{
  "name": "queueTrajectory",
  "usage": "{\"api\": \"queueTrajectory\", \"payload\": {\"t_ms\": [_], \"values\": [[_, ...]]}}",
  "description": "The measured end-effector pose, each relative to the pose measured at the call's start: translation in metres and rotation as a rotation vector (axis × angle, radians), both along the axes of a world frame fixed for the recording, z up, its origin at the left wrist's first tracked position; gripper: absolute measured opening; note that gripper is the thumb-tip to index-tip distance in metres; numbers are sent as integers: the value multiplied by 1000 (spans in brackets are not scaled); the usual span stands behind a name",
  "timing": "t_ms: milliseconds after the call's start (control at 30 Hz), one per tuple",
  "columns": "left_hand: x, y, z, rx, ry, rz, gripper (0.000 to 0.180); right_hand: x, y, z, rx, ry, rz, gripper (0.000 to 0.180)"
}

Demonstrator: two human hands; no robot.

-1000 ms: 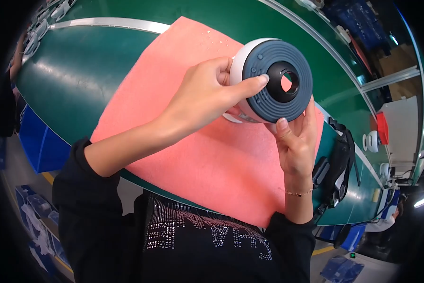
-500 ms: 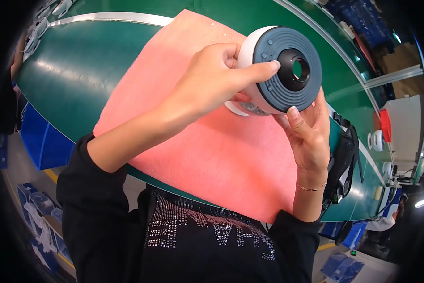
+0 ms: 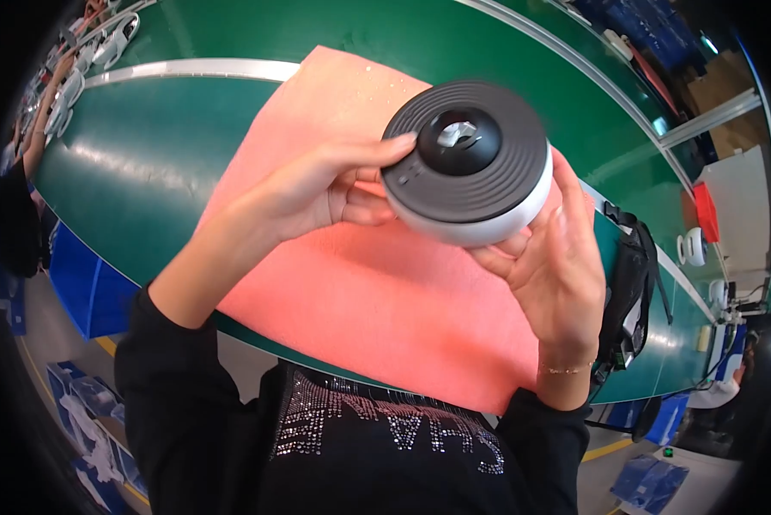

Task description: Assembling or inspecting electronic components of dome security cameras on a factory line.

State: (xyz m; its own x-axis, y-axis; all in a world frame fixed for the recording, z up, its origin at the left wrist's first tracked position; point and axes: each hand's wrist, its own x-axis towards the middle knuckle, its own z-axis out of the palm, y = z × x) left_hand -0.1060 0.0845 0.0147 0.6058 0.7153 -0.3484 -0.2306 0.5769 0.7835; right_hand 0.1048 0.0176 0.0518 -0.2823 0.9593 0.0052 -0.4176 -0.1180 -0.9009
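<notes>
I hold up a round device [image 3: 463,193] with a dark grey, ridged top face, a black domed centre and a white body. The dome has a shiny opening. My left hand [image 3: 330,184] grips its left edge, thumb on the top face beside small buttons and fingers curled at the side. At the lower right, my right hand [image 3: 557,266] supports the white side with its fingers, partly hidden behind it; that thumb stands off the surface. Below the device lies a pink cloth [image 3: 360,318], spread over the green table [image 3: 171,172].
A black strapped bag [image 3: 630,292] lies right of the cloth. White round parts [image 3: 693,247] and a red bin [image 3: 706,212] stand farther right. A blue bin [image 3: 89,279] is at the lower left, beyond the table edge. Another person's arm [image 3: 42,129] and white parts [image 3: 115,39] show at the far left.
The device has moved left and slightly nearer to me. Its ridged face has turned more upward, with the dome now further left. Both hands have shifted along with it.
</notes>
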Motion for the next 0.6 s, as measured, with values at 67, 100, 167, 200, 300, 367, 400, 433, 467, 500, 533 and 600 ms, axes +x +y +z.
{"api": "queueTrajectory", "payload": {"t_ms": [67, 100, 167, 200, 300, 367, 400, 433, 467, 500, 533, 600], "values": [[-8, 0, -17, -3, -124, -32, 34, -6, -4, 1, 40, -109, 25, 64], [-8, -1, -21, -1, -107, -20, 35, -7, -5, 3, 21, -78, 49, 68], [-11, 0, -30, 25, -109, -46, 39, -11, -7, -2, 115, -126, 76, 73], [-10, 0, -31, 31, -102, -51, 39, -11, -11, 0, 91, -154, 75, 77], [-9, 2, -31, 63, -133, -94, 46, -11, -13, 1, 141, -192, 67, 79], [-7, -2, -23, 126, -81, -81, 48, -6, -14, -4, 238, -278, 79, 78], [-6, -5, -20, 188, -35, -63, 51, -4, -13, -8, 332, -370, 96, 77], [-7, -5, -26, 262, -78, -67, 59, -6, -15, -10, 370, -399, -2, 77], [-6, -8, -29, 352, -33, -18, 62, -4, -14, -15, 471, -489, -12, 76], [-5, -13, -30, 441, 12, 35, 64, -3, -16, -18, 571, -577, -19, 76], [-6, -15, -34, 473, -6, 46, 68, -4, -18, -17, 576, -635, -53, 71], [-5, -18, -40, 496, 29, 79, 69, -4, -18, -14, 635, -734, -96, 67]]}}
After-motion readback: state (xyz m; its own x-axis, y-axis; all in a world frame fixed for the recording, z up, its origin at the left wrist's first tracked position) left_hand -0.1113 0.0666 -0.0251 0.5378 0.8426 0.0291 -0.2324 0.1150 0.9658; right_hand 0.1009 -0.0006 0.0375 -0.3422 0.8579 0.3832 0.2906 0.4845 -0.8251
